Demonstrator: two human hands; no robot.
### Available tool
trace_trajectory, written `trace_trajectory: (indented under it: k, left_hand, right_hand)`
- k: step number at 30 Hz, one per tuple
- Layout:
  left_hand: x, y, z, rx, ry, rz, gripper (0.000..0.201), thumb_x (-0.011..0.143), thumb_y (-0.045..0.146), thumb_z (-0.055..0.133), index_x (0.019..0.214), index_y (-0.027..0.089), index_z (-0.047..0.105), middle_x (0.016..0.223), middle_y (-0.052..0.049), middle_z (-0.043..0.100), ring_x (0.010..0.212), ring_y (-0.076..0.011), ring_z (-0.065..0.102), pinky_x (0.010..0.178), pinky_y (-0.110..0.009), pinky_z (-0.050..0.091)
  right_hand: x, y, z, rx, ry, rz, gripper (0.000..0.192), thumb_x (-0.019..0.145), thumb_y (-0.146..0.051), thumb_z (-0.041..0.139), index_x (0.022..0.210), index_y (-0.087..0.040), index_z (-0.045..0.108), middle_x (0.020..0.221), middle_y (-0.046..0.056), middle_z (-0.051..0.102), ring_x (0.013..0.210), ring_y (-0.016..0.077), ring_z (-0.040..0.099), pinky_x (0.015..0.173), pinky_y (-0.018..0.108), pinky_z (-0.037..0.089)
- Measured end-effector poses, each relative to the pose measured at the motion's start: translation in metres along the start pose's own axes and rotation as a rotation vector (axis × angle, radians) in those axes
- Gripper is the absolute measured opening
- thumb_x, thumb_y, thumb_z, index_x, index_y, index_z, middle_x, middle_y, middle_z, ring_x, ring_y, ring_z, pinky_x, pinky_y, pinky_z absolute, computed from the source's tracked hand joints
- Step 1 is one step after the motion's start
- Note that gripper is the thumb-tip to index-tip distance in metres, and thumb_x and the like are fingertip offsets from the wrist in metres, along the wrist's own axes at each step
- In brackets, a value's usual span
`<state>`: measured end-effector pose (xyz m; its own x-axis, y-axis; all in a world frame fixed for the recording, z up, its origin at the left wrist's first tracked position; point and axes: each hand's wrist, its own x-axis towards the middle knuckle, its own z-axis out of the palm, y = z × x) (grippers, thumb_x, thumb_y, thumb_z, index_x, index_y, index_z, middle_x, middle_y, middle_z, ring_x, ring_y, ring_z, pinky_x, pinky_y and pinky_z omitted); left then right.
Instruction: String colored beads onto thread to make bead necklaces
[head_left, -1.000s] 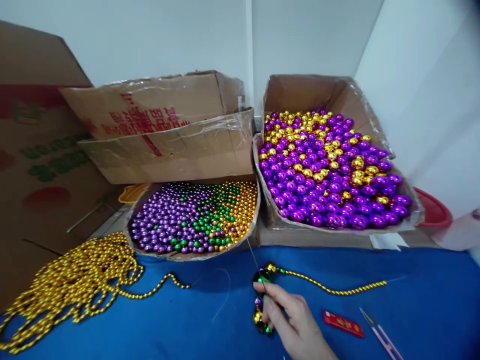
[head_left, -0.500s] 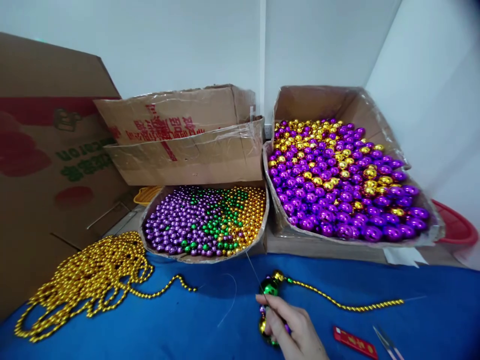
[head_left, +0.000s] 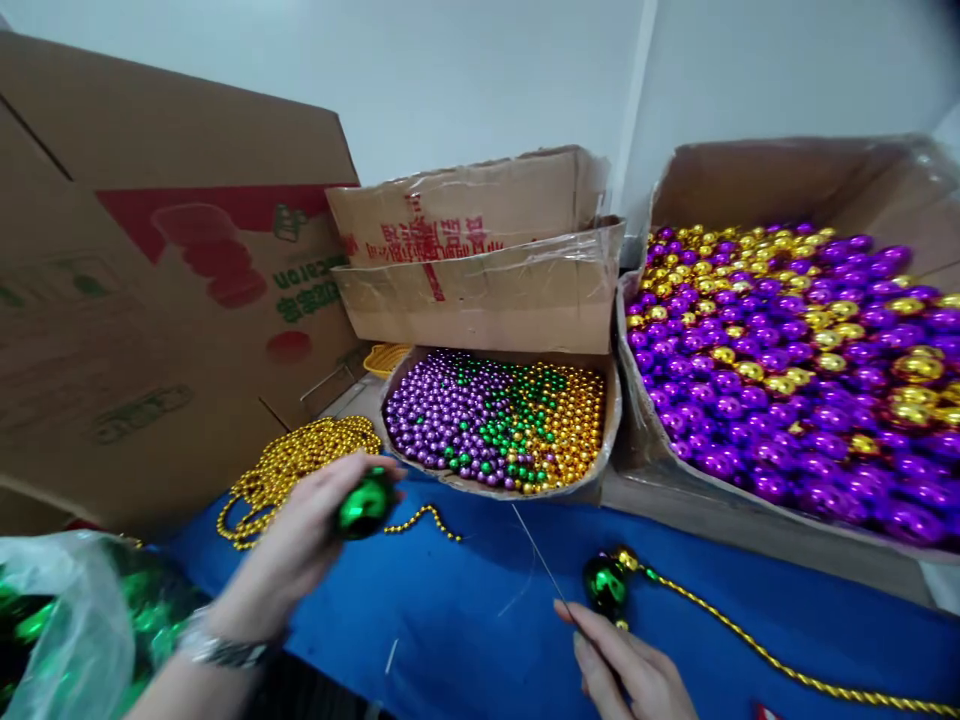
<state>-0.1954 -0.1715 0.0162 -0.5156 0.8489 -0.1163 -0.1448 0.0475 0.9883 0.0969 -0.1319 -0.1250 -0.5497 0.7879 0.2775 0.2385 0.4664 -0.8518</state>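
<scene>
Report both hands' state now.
Left hand: closed on a green ball.
Right hand: pinching a thin needle beside the strung beads.

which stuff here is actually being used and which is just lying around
In use:
left hand holding green ball
right hand on needle
beaded string

Lying about:
gold chain pile
small bead box
big ball box
plastic bag

A shiny green ball (head_left: 364, 504) sits gripped above the blue table; another green ball (head_left: 606, 585), strung on a gold bead strand (head_left: 757, 645), lies nearby.
</scene>
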Motion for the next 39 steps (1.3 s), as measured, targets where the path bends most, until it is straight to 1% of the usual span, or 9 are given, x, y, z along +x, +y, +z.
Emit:
trace_trajectory:
  k: [3,5,9,13,16,21,26,33,39]
  left_hand:
    - [0.007,-0.024,0.033,-0.21,-0.174,-0.194,0.029,0.083,0.039,0.059,0.092,0.013,0.066,0.103,-0.012,0.065,0.085,-0.0246,0.063,0.059,-0.028,0.05]
    - [0.012,-0.04,0.059,-0.339,-0.277,-0.296,0.031,0.085,0.041,0.054,0.095,0.014,0.065,0.105,-0.012,0.064,0.089,-0.0261,0.062,0.061,-0.03,0.051]
    - [0.014,-0.059,0.083,-0.384,-0.469,-0.271,0.031,0.085,0.029,0.057,0.113,0.017,0.06,0.115,-0.011,0.059,0.102,-0.0265,0.058,0.078,-0.033,0.049]
    - [0.017,-0.063,0.08,-0.165,-0.545,-0.152,0.043,0.08,0.023,0.065,0.121,0.017,0.055,0.107,-0.009,0.061,0.095,-0.0205,0.058,0.079,-0.026,0.047]
    - [0.021,-0.063,0.078,-0.086,-0.535,-0.09,0.042,0.076,0.024,0.069,0.115,0.019,0.054,0.109,-0.01,0.059,0.095,-0.0228,0.057,0.078,-0.031,0.049]
    - [0.023,-0.065,0.08,-0.068,-0.598,-0.105,0.037,0.079,0.026,0.066,0.113,0.02,0.054,0.122,-0.012,0.053,0.101,-0.0264,0.054,0.074,-0.035,0.052]
    - [0.024,-0.071,0.081,-0.06,-0.572,-0.091,0.046,0.08,0.025,0.065,0.123,0.019,0.051,0.114,-0.01,0.058,0.1,-0.0213,0.055,0.082,-0.028,0.047]
    - [0.025,-0.07,0.079,-0.099,-0.596,-0.08,0.039,0.078,0.021,0.066,0.115,0.021,0.052,0.126,-0.011,0.051,0.107,-0.026,0.052,0.083,-0.036,0.051]
    - [0.026,-0.069,0.077,-0.117,-0.564,-0.098,0.036,0.081,0.022,0.063,0.115,0.021,0.052,0.127,-0.011,0.051,0.102,-0.0239,0.054,0.079,-0.036,0.052]
  right_hand:
    - [-0.001,-0.006,-0.009,-0.081,-0.021,-0.077,0.028,0.092,-0.024,0.049,0.117,-0.026,0.061,0.105,0.003,0.071,0.092,0.0155,0.069,0.08,0.016,0.053]
    - [-0.001,-0.009,-0.017,-0.138,-0.03,-0.097,0.029,0.092,-0.02,0.049,0.119,-0.025,0.059,0.106,0.003,0.071,0.095,0.0155,0.068,0.082,0.017,0.053]
    - [-0.004,-0.004,-0.026,-0.221,0.006,-0.103,0.031,0.092,-0.017,0.047,0.121,-0.023,0.055,0.108,0.003,0.069,0.094,0.0165,0.068,0.082,0.021,0.054]
    - [-0.005,0.004,-0.03,-0.237,0.017,-0.12,0.035,0.092,-0.015,0.045,0.125,-0.023,0.051,0.11,0.005,0.068,0.095,0.0169,0.067,0.084,0.024,0.054]
    - [-0.005,0.002,-0.035,-0.22,0.039,-0.085,0.034,0.093,-0.016,0.043,0.125,-0.022,0.052,0.109,0.005,0.068,0.096,0.0171,0.066,0.084,0.026,0.053]
    - [-0.006,-0.008,-0.05,-0.22,0.045,0.011,0.032,0.095,-0.018,0.042,0.124,-0.022,0.054,0.108,0.006,0.068,0.098,0.0179,0.064,0.086,0.029,0.052]
    - [-0.01,-0.005,-0.052,-0.258,-0.02,-0.049,0.035,0.094,-0.016,0.04,0.127,-0.021,0.052,0.102,0.007,0.069,0.087,0.0184,0.065,0.076,0.03,0.053]
    - [-0.01,0.002,-0.045,-0.317,-0.05,-0.118,0.041,0.092,-0.011,0.039,0.131,-0.021,0.046,0.087,0.005,0.068,0.071,0.0179,0.063,0.064,0.03,0.052]
    - [-0.006,-0.002,-0.047,-0.379,-0.014,-0.162,0.038,0.093,-0.015,0.039,0.128,-0.021,0.053,0.083,0.006,0.071,0.067,0.0172,0.066,0.064,0.026,0.054]
